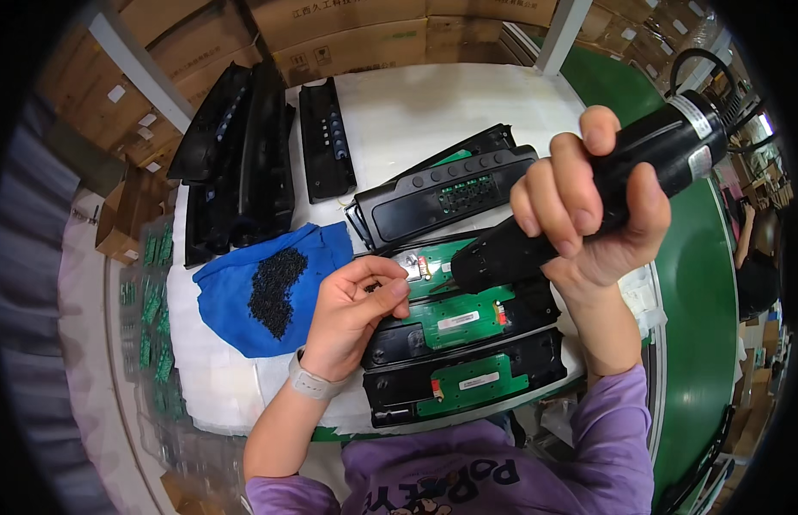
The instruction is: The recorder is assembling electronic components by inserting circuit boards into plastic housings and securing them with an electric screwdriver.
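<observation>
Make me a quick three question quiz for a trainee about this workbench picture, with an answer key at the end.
1. True or false: the right hand grips a black cylindrical electric screwdriver.
2. Multiple choice: the pile of small black screws lies on A) a blue cloth, B) a cardboard box, C) a green conveyor belt.
3. Fill in: the left hand pinches a small dark piece, too small to identify, above black plastic housings fitted with ____ circuit boards.

Key: 1 true; 2 A; 3 green.
</observation>
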{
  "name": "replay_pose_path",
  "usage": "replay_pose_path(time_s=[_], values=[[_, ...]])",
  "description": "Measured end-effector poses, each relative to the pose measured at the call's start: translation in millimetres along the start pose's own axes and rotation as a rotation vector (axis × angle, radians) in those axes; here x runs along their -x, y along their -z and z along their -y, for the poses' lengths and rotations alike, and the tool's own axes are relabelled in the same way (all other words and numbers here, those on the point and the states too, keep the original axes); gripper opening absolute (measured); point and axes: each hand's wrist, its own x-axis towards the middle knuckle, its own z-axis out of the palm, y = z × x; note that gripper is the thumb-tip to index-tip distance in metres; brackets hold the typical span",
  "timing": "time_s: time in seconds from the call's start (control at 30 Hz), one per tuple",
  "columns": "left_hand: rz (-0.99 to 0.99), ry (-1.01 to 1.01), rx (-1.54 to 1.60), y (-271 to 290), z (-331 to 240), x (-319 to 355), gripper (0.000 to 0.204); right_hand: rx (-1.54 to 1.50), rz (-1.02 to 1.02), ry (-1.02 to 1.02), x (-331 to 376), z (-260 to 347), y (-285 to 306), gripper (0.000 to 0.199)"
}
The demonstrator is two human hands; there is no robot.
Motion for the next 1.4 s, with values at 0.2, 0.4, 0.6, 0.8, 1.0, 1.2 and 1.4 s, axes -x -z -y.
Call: replay_pose_path(time_s=[0.2, 0.4, 0.6, 0.8, 1.0, 1.2, 1.4], values=[[-0.001, 0.06, -0.024, -10, -6, 2, 0.017, -0.01, -0.012, 0.036, 3, -3, -5, 0.035], [0.033, 0.028, -0.155, -12, -4, 4, 0.013, -0.077, -0.197, 0.08, 5, -10, -15, 0.031], [0.04, 0.028, -0.265, -15, -6, 5, 0.012, -0.089, -0.221, 0.017, 8, -16, -17, 0.027], [0.012, -0.014, -0.349, -20, -5, 8, 0.013, -0.029, -0.513, -0.123, 6, -12, -27, 0.022], [-0.076, -0.051, -0.293, -15, -1, 3, 0.009, -0.094, -0.514, -0.094, 0, -14, -17, 0.021], [-0.154, -0.109, -0.138, -7, 1, -3, 0.026, 0.447, -0.277, -0.129, 3, -32, -6, 0.028], [-0.201, -0.19, -0.138, -15, -3, 0, 0.021, 0.49, -0.233, -0.172, 4, -47, 0, 0.027]])
